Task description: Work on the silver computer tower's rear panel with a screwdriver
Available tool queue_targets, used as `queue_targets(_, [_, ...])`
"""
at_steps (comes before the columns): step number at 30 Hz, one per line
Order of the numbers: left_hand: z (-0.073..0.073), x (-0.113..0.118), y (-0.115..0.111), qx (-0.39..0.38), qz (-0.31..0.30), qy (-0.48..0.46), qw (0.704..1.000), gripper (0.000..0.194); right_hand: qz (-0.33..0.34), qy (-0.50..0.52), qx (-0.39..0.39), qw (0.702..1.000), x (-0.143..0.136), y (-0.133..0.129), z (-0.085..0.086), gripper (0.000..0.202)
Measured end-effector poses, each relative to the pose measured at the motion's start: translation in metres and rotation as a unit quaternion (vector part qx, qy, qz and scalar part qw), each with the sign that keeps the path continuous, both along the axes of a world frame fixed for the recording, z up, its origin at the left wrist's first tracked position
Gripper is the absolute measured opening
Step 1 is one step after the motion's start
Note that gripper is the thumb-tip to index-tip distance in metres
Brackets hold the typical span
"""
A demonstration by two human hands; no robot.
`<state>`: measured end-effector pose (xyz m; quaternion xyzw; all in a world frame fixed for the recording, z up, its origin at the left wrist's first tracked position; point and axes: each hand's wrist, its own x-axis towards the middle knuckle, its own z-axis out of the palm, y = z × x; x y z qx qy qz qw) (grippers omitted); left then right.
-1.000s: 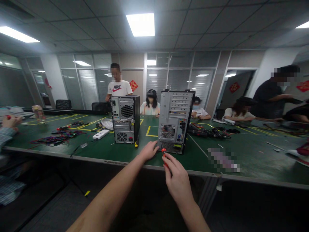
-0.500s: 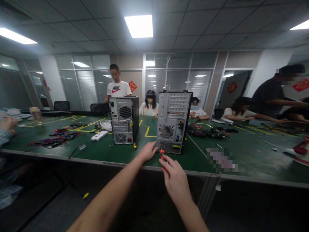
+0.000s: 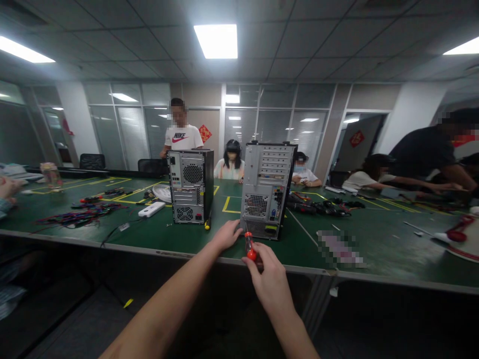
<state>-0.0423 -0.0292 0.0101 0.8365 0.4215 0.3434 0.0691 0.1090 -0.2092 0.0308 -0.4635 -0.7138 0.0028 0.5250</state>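
Gripping the red-and-clear screwdriver (image 3: pixel 248 243) by its butt end with the right hand (image 3: pixel 272 276) in the head view, now holding farther back than a second ago and exposing more handle. Still aiming the shaft at the lower left, as seen, of the taller computer tower (image 3: pixel 266 192), standing upright on the green table (image 3: pixel 187 239); not showing tip contact clearly. Keeping the left hand (image 3: pixel 226 236) open beside that corner. Probably resetting the hold between turns.

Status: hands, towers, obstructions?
Right hand holds red-handled screwdriver, aimed at larger PC tower. Left hand beside its lower edge, contact unclear. Smaller PC tower left, not blocking.
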Motion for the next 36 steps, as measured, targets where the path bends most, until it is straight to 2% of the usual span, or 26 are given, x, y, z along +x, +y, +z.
queue_targets(8, [0.000,0.000,0.001,0.001,-0.005,0.003,1.000,0.038,-0.004,-0.126,0.006,0.992,0.006,-0.002,0.004,0.037])
queue_targets(17, [-0.004,-0.001,0.002,0.010,0.001,-0.005,1.000,0.039,0.009,-0.011,-0.012,1.000,-0.004,0.000,0.005,0.026])
queue_targets(20, [-0.005,-0.001,0.003,0.012,0.004,-0.006,1.000,0.039,0.017,-0.027,-0.004,0.999,-0.002,0.000,0.006,0.031])
queue_targets(26, [-0.007,0.000,0.005,0.013,0.011,-0.005,1.000,0.039,0.015,-0.126,-0.013,0.992,0.001,-0.002,0.009,0.045])
queue_targets(29, [-0.007,0.000,0.006,0.011,0.016,-0.007,1.000,0.039,0.020,-0.135,-0.018,0.991,-0.001,-0.002,0.010,0.046])
queue_targets(36, [-0.004,-0.002,0.001,0.005,0.016,-0.005,1.000,0.041,0.016,-0.023,-0.038,0.999,-0.008,0.001,0.009,0.027])
